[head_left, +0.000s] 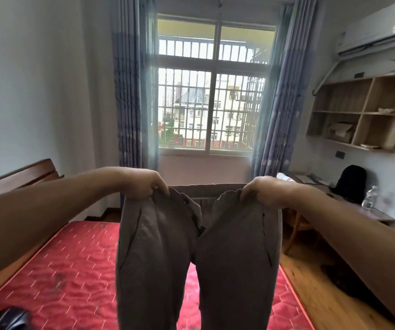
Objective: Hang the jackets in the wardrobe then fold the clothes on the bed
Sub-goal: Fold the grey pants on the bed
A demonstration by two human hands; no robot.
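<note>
Two hands, left hand [141, 184] and right hand [266, 190], grip one trousers [198, 253].

Left hand [144, 184], right hand [266, 191] gripping (raised).

Lit by daylight from the window [212, 103], bright and a little washed out there, with a hazy glow spilling onto the curtains [129, 91]. Backlit across the trousers [158, 246], dull and shaded on the near side. Dimmer toward the side walls [37, 91]. Bent by wide-angle distortion at the edges, plainly at the shelf [339, 98]. Soft and smeared in the lower left corner.
</note>
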